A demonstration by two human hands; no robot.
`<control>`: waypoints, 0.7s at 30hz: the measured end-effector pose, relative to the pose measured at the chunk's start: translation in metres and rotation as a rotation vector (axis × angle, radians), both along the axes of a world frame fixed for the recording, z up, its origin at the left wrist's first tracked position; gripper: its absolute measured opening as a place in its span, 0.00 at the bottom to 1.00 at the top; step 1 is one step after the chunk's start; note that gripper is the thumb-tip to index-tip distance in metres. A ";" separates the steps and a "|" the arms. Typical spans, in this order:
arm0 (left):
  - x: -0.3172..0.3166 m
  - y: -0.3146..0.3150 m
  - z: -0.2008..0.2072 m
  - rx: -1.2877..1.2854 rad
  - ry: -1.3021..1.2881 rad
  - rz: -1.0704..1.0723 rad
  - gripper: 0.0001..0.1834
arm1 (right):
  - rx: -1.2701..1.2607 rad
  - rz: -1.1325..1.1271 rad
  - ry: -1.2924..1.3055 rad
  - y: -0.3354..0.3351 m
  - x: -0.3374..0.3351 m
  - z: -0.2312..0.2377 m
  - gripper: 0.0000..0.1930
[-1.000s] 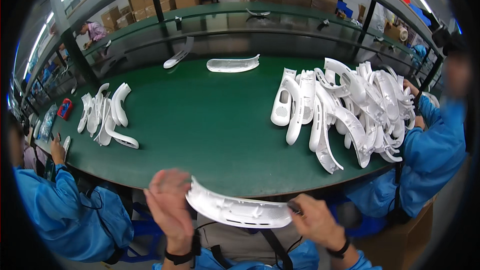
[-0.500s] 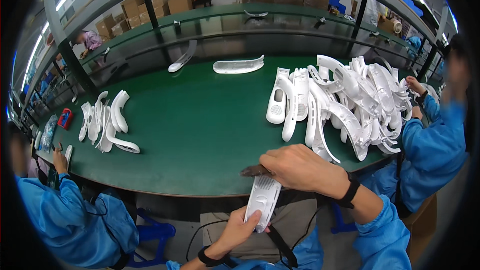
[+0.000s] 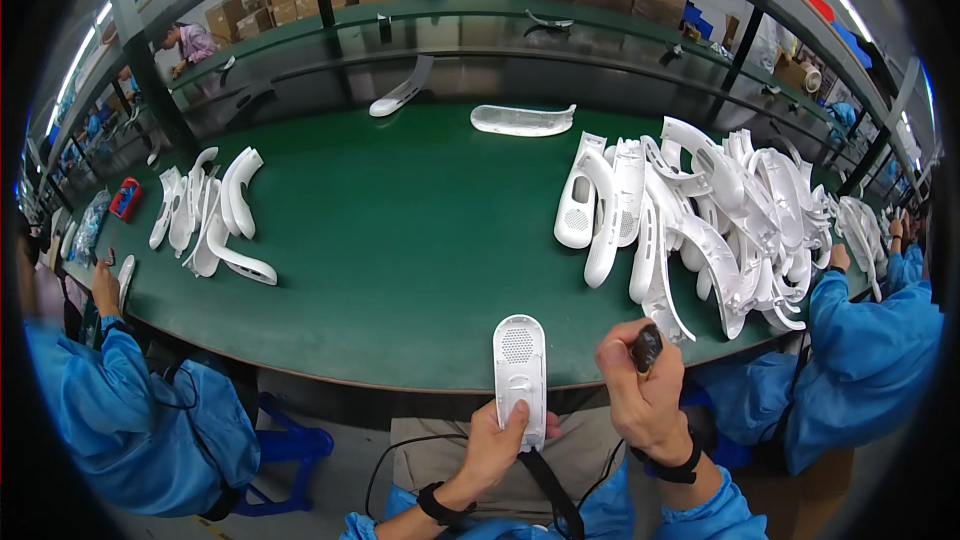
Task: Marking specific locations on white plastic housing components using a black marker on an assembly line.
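My left hand grips the lower end of a white plastic shell, thumb pressed on its face. The shell is long with a rounded top, a patch of small holes and raised molded features. It stands nearly upright just off the table's front edge. To the right, apart from the shell, my right hand is closed around a short dark tool. Its blunt dark end sticks up past my thumb; the rest is hidden in my fist, so its kind cannot be told.
A large pile of white curved shells covers the right of the green table. A smaller group lies left, one clear-looking shell at the back. Co-workers in blue sit on both sides. A metal frame runs behind.
My right hand and the dark tool have moved off the shell's top, to the right. The shell has turned more upright. The whole view has shifted slightly.
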State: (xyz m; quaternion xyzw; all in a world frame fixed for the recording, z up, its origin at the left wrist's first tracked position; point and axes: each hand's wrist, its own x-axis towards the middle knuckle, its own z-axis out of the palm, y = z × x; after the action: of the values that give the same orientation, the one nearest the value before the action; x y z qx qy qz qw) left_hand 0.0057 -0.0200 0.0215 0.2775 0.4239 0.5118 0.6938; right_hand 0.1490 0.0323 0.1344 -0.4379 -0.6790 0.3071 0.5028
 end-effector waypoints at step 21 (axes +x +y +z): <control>0.003 0.007 -0.022 0.111 0.318 0.056 0.21 | 0.110 0.107 0.490 -0.004 -0.065 -0.056 0.16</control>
State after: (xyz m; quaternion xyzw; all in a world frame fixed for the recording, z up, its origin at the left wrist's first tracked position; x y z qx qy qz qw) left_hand 0.0083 -0.0127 -0.0006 0.3810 0.5068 0.5035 0.5869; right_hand 0.0840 0.0279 0.0787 -0.2861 -0.5746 0.3930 0.6584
